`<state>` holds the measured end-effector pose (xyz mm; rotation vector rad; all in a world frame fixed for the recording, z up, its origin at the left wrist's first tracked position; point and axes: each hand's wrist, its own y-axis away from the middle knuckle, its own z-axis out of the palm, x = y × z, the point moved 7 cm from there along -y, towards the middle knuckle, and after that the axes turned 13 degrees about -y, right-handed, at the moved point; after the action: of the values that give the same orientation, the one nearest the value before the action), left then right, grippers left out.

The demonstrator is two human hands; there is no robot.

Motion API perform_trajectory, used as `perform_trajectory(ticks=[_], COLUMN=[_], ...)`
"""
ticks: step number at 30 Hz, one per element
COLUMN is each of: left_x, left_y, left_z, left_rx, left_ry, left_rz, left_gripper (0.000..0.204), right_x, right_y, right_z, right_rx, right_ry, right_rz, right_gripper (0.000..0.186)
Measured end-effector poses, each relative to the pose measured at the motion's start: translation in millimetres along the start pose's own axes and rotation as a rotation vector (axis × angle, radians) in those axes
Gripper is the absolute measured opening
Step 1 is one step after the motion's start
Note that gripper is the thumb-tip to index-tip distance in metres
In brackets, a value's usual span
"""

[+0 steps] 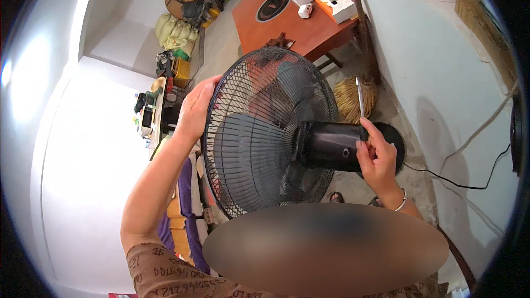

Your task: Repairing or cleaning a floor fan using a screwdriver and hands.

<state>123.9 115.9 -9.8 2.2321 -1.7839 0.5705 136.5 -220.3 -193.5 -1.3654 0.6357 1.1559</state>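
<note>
A black electric fan (pixel 331 143) stands in front of me, its round wire grille (pixel 243 154) to the left and its motor housing to the right. Translucent grey blades show through the wires. My left hand (pixel 197 107) holds the grille's outer rim on its upper left side, fingers partly closed along the edge. Beside the motor housing, my right hand (pixel 378 157) is closed round the dark handle of a screwdriver (pixel 360 96). Its bare metal shaft points up and away from the housing. A small hole (pixel 346 152) shows in the housing.
A reddish-brown table (pixel 243 16) with boxes stands beyond the fan. A straw broom (pixel 353 99) leans by the right wall. A black cord (pixel 464 186) runs right from the fan. Purple-edged seating (pixel 190 209) lies lower left, and pale sacks (pixel 175 33) sit farther back.
</note>
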Motion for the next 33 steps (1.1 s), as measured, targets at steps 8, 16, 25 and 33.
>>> perform_trajectory(ticks=[8, 16, 25, 33], left_x=[7, 16, 22, -2], left_y=[1, 2, 5, 10], left_z=[2, 4, 1, 4], left_rx=[-0.094, -0.097, -0.021, -0.094], left_ry=[-0.019, -0.023, -0.084, 0.010], left_rz=[-0.029, -0.103, -0.044, -0.083], left_gripper=[0.049, 0.046, 0.047, 0.049], right_x=[4, 2, -1, -3], right_y=[2, 3, 7, 5], right_z=[2, -2, -1, 2], right_rx=[-0.015, -0.021, -0.023, -0.028], right_ry=[-0.039, -0.043, -0.026, -0.038], right_rz=[0.015, 0.016, 0.005, 0.021], right_gripper=[0.042, 0.042, 0.041, 0.043])
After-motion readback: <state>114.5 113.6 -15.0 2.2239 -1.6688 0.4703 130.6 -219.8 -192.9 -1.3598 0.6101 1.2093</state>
